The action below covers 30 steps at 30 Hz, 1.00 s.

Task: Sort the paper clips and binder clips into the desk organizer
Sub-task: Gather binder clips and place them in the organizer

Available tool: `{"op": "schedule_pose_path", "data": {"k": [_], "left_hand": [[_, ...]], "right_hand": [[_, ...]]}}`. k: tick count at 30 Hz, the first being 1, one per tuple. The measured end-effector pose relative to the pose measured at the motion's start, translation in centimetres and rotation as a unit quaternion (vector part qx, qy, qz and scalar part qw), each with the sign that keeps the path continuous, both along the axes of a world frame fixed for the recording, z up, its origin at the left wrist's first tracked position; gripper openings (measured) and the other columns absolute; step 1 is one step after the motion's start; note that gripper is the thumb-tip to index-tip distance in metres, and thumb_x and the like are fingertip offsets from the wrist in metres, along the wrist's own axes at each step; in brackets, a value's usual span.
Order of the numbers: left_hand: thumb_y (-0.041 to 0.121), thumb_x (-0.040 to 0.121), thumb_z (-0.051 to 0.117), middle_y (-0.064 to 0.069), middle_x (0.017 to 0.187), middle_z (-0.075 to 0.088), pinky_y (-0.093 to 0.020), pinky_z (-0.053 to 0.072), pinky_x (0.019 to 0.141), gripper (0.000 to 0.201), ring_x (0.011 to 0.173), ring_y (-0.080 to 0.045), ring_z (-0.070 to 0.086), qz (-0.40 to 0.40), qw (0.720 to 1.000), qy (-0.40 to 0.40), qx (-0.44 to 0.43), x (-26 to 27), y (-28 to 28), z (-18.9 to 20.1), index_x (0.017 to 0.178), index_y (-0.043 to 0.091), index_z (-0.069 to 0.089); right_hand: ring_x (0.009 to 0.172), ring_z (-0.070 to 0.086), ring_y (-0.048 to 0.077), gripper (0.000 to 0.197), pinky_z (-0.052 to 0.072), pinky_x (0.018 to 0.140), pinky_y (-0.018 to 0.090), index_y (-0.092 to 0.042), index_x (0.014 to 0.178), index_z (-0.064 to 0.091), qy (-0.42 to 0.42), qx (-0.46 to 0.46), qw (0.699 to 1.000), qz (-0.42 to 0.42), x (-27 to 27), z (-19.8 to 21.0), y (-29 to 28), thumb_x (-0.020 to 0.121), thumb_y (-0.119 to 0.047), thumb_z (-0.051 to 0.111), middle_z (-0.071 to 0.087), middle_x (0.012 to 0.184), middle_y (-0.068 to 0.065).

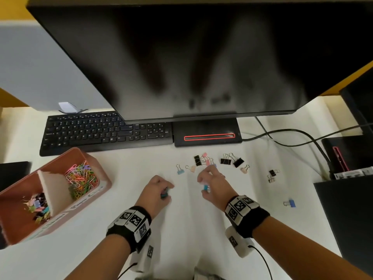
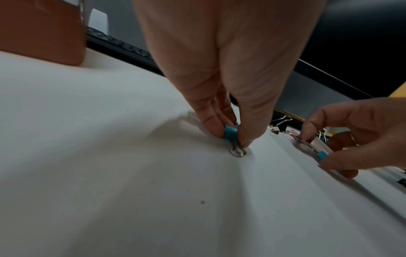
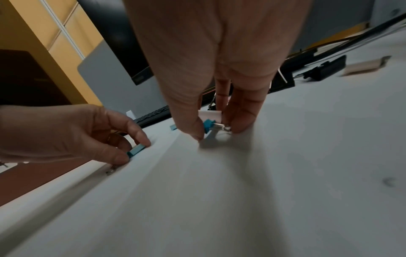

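My left hand [image 1: 161, 188] pinches a teal binder clip [image 2: 230, 133] between thumb and fingers, its wire handle touching the white desk. My right hand [image 1: 210, 182] pinches another teal binder clip [image 3: 207, 123] together with a pale pink one [image 3: 209, 114]. More binder clips lie beyond the hands: a light blue one [image 1: 179, 170], a beige one [image 1: 192, 168], black ones [image 1: 232, 160] and a blue one [image 1: 290, 203] at the right. The pink desk organizer [image 1: 101, 174] stands at the left, with coloured paper clips [image 1: 81, 178] in its far compartment and binder clips [image 1: 38, 207] in its near one.
A black keyboard [image 1: 105, 132] and a monitor base [image 1: 207, 134] lie behind the clips, under a large dark monitor [image 1: 181, 57]. Cables [image 1: 292, 138] run at the right toward black boxes [image 1: 347, 215]. White desk surface [image 1: 191, 229] lies between my forearms.
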<state>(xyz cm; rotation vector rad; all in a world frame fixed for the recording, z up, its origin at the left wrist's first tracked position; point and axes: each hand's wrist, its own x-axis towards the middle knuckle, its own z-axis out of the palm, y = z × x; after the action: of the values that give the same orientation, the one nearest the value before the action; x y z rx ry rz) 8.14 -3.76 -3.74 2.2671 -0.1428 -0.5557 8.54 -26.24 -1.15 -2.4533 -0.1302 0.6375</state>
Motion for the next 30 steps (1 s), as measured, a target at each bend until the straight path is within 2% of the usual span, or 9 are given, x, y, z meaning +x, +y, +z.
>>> {"op": "schedule_pose_path", "data": {"k": [6, 12, 15, 18, 20, 21, 23, 27, 30], "left_hand": [[-0.002, 0.070, 0.071, 0.007, 0.092, 0.050, -0.003, 0.043, 0.067, 0.041, 0.072, -0.010, 0.056, 0.072, 0.996, -0.049, -0.019, -0.6, 2.4, 2.5, 0.086, 0.034, 0.060], [-0.004, 0.071, 0.071, 0.004, 0.096, 0.052, -0.019, 0.052, 0.066, 0.032, 0.075, -0.009, 0.058, 0.154, 0.975, -0.153, -0.033, -2.4, 9.3, 8.9, 0.094, 0.018, 0.065], [-0.002, 0.069, 0.073, 0.000, 0.094, 0.053, -0.009, 0.048, 0.068, 0.032, 0.073, -0.007, 0.058, 0.204, 0.957, -0.201, 0.035, -3.9, 15.3, 11.0, 0.093, 0.018, 0.065], [-0.001, 0.070, 0.073, -0.002, 0.098, 0.054, -0.002, 0.045, 0.068, 0.034, 0.070, -0.006, 0.058, 0.290, 0.935, -0.195, 0.061, -5.6, 20.9, 11.6, 0.093, 0.022, 0.063], [0.006, 0.078, 0.068, -0.001, 0.102, 0.056, -0.008, 0.046, 0.073, 0.025, 0.074, -0.004, 0.058, 0.327, 0.928, -0.170, 0.062, -6.2, 23.6, 11.2, 0.097, 0.021, 0.063], [0.011, 0.084, 0.063, -0.001, 0.105, 0.058, -0.016, 0.047, 0.079, 0.020, 0.081, -0.007, 0.059, 0.332, 0.928, -0.155, 0.067, -6.3, 24.7, 11.0, 0.102, 0.021, 0.063], [0.016, 0.093, 0.047, -0.001, 0.113, 0.061, -0.025, 0.041, 0.087, 0.024, 0.096, -0.011, 0.056, 0.345, 0.928, -0.131, 0.061, -6.4, 26.2, 10.7, 0.112, 0.021, 0.060], [0.018, 0.096, 0.038, 0.003, 0.115, 0.058, -0.024, 0.038, 0.088, 0.027, 0.103, -0.011, 0.052, 0.349, 0.923, -0.154, 0.039, -6.1, 26.3, 11.9, 0.117, 0.022, 0.055], [0.013, 0.093, 0.046, 0.005, 0.106, 0.058, -0.009, 0.041, 0.079, 0.019, 0.092, -0.003, 0.054, 0.326, 0.924, -0.202, -0.009, -5.3, 23.7, 13.1, 0.106, 0.020, 0.059]], "right_hand": [[0.098, 0.049, 0.019, 0.031, 0.044, 0.091, 0.031, -0.017, 0.101, 0.056, -0.045, 0.089, 0.995, 0.030, -0.4, 0.9, 2.8, 0.075, -0.001, 0.061, 0.047, 0.111, -0.002], [0.093, 0.044, -0.001, 0.032, 0.039, 0.083, 0.017, -0.020, 0.103, 0.056, -0.083, 0.197, 0.973, 0.083, -0.4, 3.8, 9.9, 0.077, -0.003, 0.063, 0.048, 0.108, -0.006], [0.095, 0.046, 0.004, 0.033, 0.042, 0.084, 0.021, -0.023, 0.104, 0.055, -0.102, 0.233, 0.957, 0.140, -0.1, 6.1, 16.3, 0.078, -0.005, 0.063, 0.049, 0.109, -0.007], [0.102, 0.049, 0.014, 0.031, 0.044, 0.090, 0.028, -0.015, 0.104, 0.058, -0.137, 0.270, 0.931, 0.205, 0.0, 8.1, 23.9, 0.077, -0.003, 0.064, 0.052, 0.111, 0.001], [0.108, 0.049, 0.021, 0.031, 0.044, 0.094, 0.035, -0.012, 0.105, 0.057, -0.129, 0.276, 0.925, 0.225, -0.1, 8.9, 28.7, 0.077, -0.001, 0.064, 0.052, 0.113, 0.007], [0.109, 0.049, 0.023, 0.031, 0.045, 0.094, 0.037, -0.013, 0.106, 0.055, -0.118, 0.269, 0.928, 0.229, -0.2, 9.1, 30.8, 0.078, -0.002, 0.063, 0.051, 0.115, 0.008], [0.107, 0.051, 0.024, 0.036, 0.046, 0.094, 0.041, -0.016, 0.114, 0.051, -0.100, 0.241, 0.939, 0.225, -0.1, 9.1, 34.0, 0.081, -0.009, 0.064, 0.048, 0.120, 0.008], [0.109, 0.053, 0.022, 0.044, 0.046, 0.097, 0.039, -0.020, 0.125, 0.043, -0.083, 0.215, 0.957, 0.178, 0.3, 8.7, 34.5, 0.085, -0.026, 0.062, 0.043, 0.128, 0.005], [0.108, 0.052, 0.014, 0.040, 0.046, 0.096, 0.031, -0.022, 0.122, 0.047, -0.102, 0.206, 0.961, 0.154, 0.7, 8.0, 29.9, 0.085, -0.025, 0.062, 0.045, 0.129, -0.001]]}}
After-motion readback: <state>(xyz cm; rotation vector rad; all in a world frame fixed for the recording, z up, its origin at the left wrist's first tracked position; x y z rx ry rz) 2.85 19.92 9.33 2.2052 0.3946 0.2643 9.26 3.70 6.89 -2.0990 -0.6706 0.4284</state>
